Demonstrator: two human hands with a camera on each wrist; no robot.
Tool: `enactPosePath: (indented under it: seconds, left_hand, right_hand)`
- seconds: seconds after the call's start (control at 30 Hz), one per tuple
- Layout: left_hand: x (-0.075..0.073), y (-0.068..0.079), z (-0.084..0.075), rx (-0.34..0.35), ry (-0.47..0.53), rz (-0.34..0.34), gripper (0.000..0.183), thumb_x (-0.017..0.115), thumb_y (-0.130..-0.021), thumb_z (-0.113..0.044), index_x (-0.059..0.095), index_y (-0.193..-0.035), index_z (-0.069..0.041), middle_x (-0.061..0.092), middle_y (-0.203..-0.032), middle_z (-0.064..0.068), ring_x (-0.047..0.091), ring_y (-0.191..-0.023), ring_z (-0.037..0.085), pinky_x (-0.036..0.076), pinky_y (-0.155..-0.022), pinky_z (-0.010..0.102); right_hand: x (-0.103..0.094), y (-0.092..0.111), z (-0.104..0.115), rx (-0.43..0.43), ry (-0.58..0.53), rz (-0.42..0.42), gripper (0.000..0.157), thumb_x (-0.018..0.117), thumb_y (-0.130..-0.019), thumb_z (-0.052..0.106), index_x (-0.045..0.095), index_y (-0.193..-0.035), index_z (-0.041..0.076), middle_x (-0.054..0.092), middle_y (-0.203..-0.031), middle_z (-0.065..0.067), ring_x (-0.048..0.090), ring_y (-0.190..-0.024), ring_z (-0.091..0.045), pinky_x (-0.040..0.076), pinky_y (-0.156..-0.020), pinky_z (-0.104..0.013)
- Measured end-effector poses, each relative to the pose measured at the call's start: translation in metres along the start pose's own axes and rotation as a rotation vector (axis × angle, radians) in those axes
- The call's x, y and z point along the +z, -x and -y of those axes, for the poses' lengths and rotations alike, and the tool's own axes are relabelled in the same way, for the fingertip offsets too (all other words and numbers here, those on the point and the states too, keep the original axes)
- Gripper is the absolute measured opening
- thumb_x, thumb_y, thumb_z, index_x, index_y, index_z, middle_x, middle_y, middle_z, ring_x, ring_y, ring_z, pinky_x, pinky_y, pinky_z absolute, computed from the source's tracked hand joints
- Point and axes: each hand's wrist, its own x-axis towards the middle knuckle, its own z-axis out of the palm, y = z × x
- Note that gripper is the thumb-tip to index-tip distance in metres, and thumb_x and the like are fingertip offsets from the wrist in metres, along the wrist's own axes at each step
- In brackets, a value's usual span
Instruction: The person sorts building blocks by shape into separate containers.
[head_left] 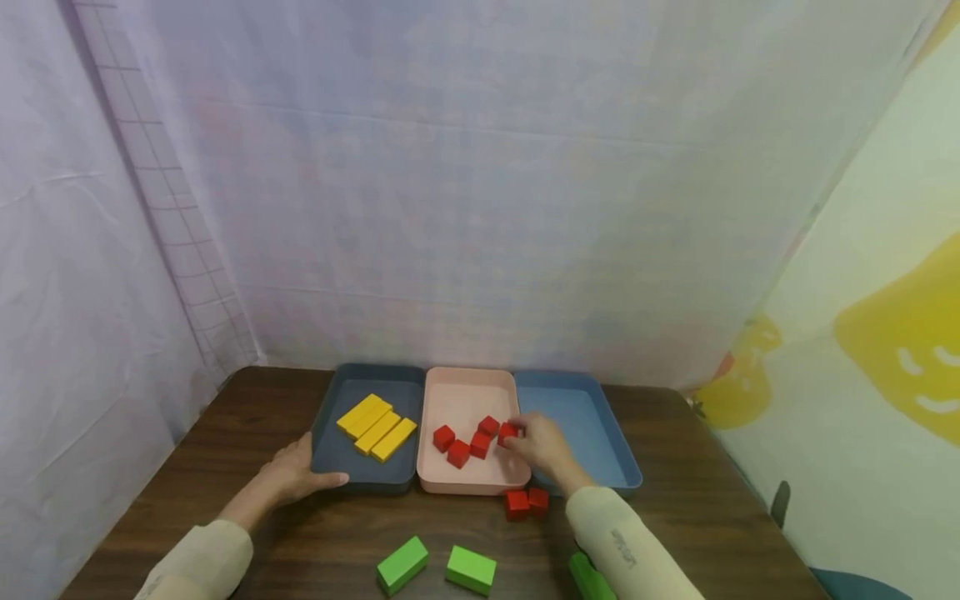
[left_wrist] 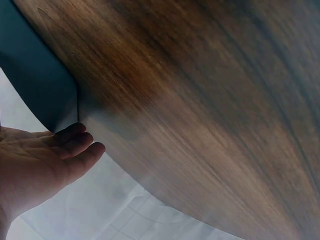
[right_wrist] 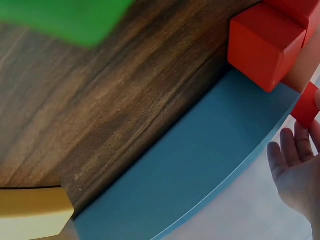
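Observation:
My right hand [head_left: 542, 446] pinches a red cube [head_left: 507, 433] over the right side of the pink tray [head_left: 468, 383]. Several other red cubes lie in that tray, one of them a red cube [head_left: 444, 438] at the left. In the right wrist view the held cube [right_wrist: 305, 106] shows between thumb and fingertips past the blue tray's wall [right_wrist: 190, 165]. My left hand [head_left: 292, 473] is at the near left corner of the dark blue tray [head_left: 378, 375], thumb stretched along its front, fingers extended beside its wall. Yellow blocks [head_left: 377, 427] lie side by side in that tray.
Two red cubes [head_left: 517, 504] sit on the wooden table [head_left: 322, 542] just in front of the trays. Nearer are green blocks [head_left: 402, 565], one partly under my right sleeve [head_left: 626, 542]. A yellow block [right_wrist: 35, 212] shows in the right wrist view. White curtains [head_left: 450, 208] hang behind.

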Motion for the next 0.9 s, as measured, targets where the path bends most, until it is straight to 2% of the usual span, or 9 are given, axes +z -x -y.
enactPosePath:
  seconds: [0.07,0.13,0.23,0.3,0.37,0.5,0.7,0.9]
  left_hand:
    - [0.001,0.0,0.0,-0.002,0.003,0.0,0.114,0.064,-0.071,-0.061,0.01,-0.137,0.014,0.022,-0.133,0.041,0.024,-0.119,0.056,0.023,-0.092,0.066]
    - [0.002,0.0,0.0,-0.003,0.004,0.001,0.114,0.064,-0.071,-0.061,0.01,-0.137,0.014,0.022,-0.134,0.041,0.024,-0.119,0.056,0.023,-0.092,0.065]
    - [0.003,-0.002,0.0,-0.009,0.006,0.004,0.115,0.064,-0.071,-0.062,0.009,-0.138,0.014,0.021,-0.134,0.04,0.023,-0.12,0.055,0.022,-0.093,0.065]
    - [0.002,-0.002,0.001,-0.008,0.006,0.003,0.115,0.064,-0.071,-0.062,0.009,-0.138,0.013,0.021,-0.134,0.04,0.023,-0.12,0.055,0.022,-0.093,0.065]
    - [0.002,-0.002,0.001,-0.005,0.007,0.001,0.114,0.064,-0.071,-0.062,0.009,-0.138,0.013,0.022,-0.134,0.04,0.024,-0.119,0.055,0.023,-0.092,0.065]
    - [0.0,-0.002,0.001,0.006,0.005,-0.002,0.114,0.064,-0.071,-0.061,0.01,-0.138,0.013,0.023,-0.134,0.04,0.025,-0.119,0.055,0.024,-0.092,0.065]
    - [-0.001,-0.001,0.0,0.002,0.003,0.006,0.114,0.064,-0.071,-0.061,0.01,-0.137,0.014,0.022,-0.134,0.04,0.024,-0.119,0.055,0.023,-0.093,0.064]
    - [-0.001,0.0,0.0,-0.014,0.003,0.016,0.115,0.064,-0.071,-0.062,0.009,-0.137,0.015,0.02,-0.135,0.04,0.022,-0.12,0.055,0.021,-0.094,0.065]
  right_hand:
    - [0.001,-0.001,0.0,0.0,-0.002,0.006,0.038,0.071,-0.077,0.02,0.064,-0.112,0.008,0.057,-0.088,-0.004,0.05,-0.074,-0.019,0.047,-0.063,-0.031]
    - [0.001,-0.001,-0.001,-0.002,0.005,0.005,0.04,0.071,-0.077,0.02,0.063,-0.115,0.008,0.058,-0.092,-0.005,0.053,-0.078,-0.02,0.048,-0.065,-0.033]
    - [0.001,-0.002,-0.003,-0.022,0.015,0.002,0.042,0.07,-0.079,0.021,0.061,-0.118,0.009,0.059,-0.105,-0.01,0.055,-0.093,-0.025,0.048,-0.077,-0.042]
    - [0.0,-0.002,-0.005,-0.046,0.029,-0.011,0.042,0.069,-0.08,0.021,0.06,-0.119,0.009,0.057,-0.115,-0.012,0.052,-0.105,-0.029,0.043,-0.087,-0.046]
    - [-0.002,-0.002,-0.007,-0.062,0.025,-0.019,0.041,0.068,-0.081,0.021,0.06,-0.119,0.008,0.056,-0.118,-0.013,0.05,-0.109,-0.031,0.041,-0.089,-0.048]
    - [-0.004,-0.001,-0.013,-0.103,0.016,-0.043,0.039,0.067,-0.082,0.019,0.06,-0.118,0.006,0.057,-0.117,-0.013,0.051,-0.109,-0.031,0.041,-0.09,-0.047]
    - [-0.007,0.004,-0.021,-0.109,-0.012,-0.064,0.039,0.067,-0.081,0.022,0.061,-0.117,0.008,0.059,-0.113,-0.008,0.054,-0.105,-0.026,0.044,-0.087,-0.044]
    - [-0.014,0.015,-0.021,-0.153,-0.05,-0.084,0.037,0.069,-0.08,0.024,0.063,-0.114,0.009,0.061,-0.107,-0.005,0.057,-0.098,-0.022,0.047,-0.082,-0.042]
